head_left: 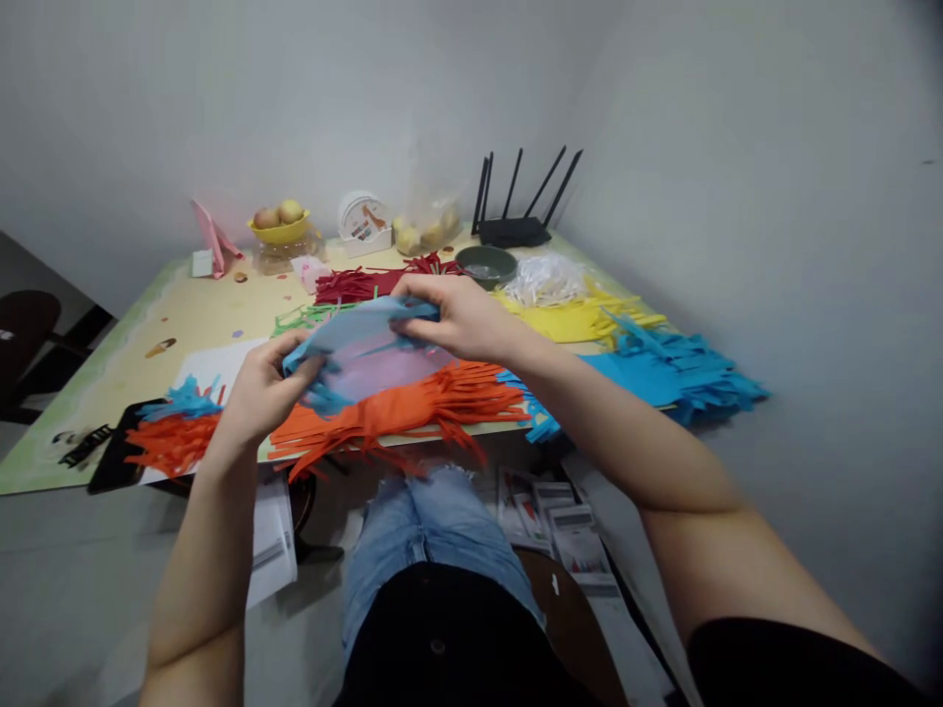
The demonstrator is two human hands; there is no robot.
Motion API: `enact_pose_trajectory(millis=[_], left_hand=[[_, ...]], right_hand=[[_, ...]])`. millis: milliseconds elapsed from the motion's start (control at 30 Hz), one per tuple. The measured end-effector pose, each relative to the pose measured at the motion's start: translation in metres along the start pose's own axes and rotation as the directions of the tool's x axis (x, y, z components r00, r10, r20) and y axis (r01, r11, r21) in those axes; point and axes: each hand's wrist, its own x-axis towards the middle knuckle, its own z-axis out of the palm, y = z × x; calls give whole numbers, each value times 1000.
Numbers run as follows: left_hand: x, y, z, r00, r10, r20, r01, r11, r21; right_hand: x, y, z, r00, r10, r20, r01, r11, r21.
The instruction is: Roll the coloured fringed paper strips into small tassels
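Note:
My left hand (259, 388) pinches the left end of a thin light-blue sheet of tissue paper (355, 329), slightly blurred by motion. The sheet's right end is gripped between the thumb and fingers of my right hand (458, 319). It hangs in the air above the table, stretched loosely between both hands. Just below it shows a pale pink sheet (390, 371); whether the two touch I cannot tell. Fringed orange paper (398, 410) lies under these at the table's front edge, its strips hanging over. A small pile of orange strips (173, 442) and blue strips (190, 396) is near my left wrist.
Fringed blue paper (678, 378), yellow paper (560, 319) and dark red paper (360, 285) lie around the table (198, 314). White shreds (549, 280) sit beside a dark green bowl (486, 265). Behind stand a black router (514, 232) and a yellow fruit bowl (280, 232). A wall borders the right.

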Motion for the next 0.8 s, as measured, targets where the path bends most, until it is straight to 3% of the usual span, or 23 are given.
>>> enact_pose_trajectory(millis=[100,167,267,333,467,567,700,800], left_hand=[[1,-6,-8,1000,13,15,-14,999,30],[1,-14,-19,996,26,88,-40,985,168],[-3,-20,-32,980,-5,197,-91,877,471],[-5,-14,-27,973,42,226,-165,812,560],[3,5,18,949,241,205,-307,855,417],[17,2,43,958,180,224,-230,948,220],[22,-15,40,998,16,59,-11,995,-94],[15,-21,33,998,-32,-46,24,986,-162]], right_hand=[[-7,5,-6,1000,5,3,-5,997,79],[-11,7,-11,999,29,21,-31,994,105],[-13,4,-17,993,91,69,-97,992,83],[-11,-1,-19,984,129,121,-133,991,28],[-6,-11,-23,975,114,189,-108,993,-41],[-9,-10,-30,983,74,169,-76,997,4],[-24,7,-34,986,122,116,-136,983,122],[-35,19,-25,989,150,1,-146,961,235]])
